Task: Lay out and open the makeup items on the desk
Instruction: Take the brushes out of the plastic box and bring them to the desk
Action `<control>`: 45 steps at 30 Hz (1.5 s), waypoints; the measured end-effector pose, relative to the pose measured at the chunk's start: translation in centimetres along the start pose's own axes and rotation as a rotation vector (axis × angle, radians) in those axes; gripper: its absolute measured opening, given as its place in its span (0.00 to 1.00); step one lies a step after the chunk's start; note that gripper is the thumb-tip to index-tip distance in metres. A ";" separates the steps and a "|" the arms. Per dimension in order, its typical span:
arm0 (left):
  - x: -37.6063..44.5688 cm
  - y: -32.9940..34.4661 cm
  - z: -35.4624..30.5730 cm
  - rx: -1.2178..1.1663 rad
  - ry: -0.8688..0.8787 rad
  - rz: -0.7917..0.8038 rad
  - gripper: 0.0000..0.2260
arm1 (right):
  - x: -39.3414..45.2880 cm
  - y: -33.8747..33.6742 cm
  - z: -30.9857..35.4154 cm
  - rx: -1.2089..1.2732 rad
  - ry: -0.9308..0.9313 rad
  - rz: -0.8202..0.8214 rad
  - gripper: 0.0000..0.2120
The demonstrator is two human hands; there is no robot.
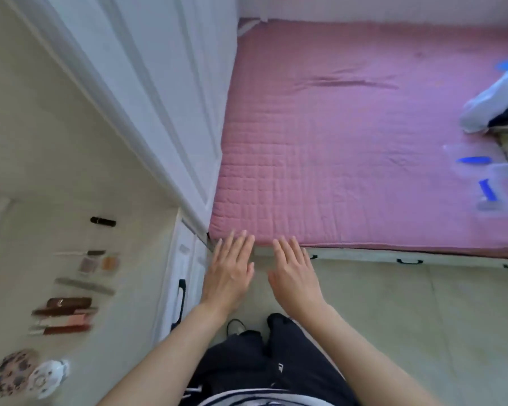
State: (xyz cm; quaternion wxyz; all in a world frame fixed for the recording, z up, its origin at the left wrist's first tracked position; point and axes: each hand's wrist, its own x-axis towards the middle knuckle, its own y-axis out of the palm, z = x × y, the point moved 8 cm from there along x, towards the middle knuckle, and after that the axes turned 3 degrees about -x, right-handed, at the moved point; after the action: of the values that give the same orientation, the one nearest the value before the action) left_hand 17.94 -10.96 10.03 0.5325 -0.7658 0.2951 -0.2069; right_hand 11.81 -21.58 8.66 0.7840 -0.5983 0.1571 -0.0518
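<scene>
Left hand [229,271] and right hand [295,273] hover flat, fingers straight, holding nothing — the makeup items [68,306] lie in a near-to-far row on the desk [27,142], well left, nearer the left hand.

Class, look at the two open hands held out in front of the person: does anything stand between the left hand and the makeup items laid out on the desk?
Nothing visible does. The left hand and right hand are empty, over the floor by the pink quilted mattress. The row of makeup items lies on the cream desk to the left, with only the desk's edge between.
</scene>
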 end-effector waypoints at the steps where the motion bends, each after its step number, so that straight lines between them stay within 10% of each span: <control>1: 1.0 0.6 -1.5 0.015 0.034 0.023 0.24 | -0.5 -0.5 -1.7 0.013 0.043 -0.011 0.31; 45: 22.7 23.9 -66.3 0.025 1.228 0.468 0.22 | -23.0 -12.8 -59.4 0.383 1.441 -0.339 0.27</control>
State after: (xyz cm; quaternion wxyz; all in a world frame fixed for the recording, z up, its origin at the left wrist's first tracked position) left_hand -12.61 -78.36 10.71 0.3069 -0.4176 0.7019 -0.4885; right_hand -26.89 -73.69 11.15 0.5591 -0.2863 0.5240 -0.5752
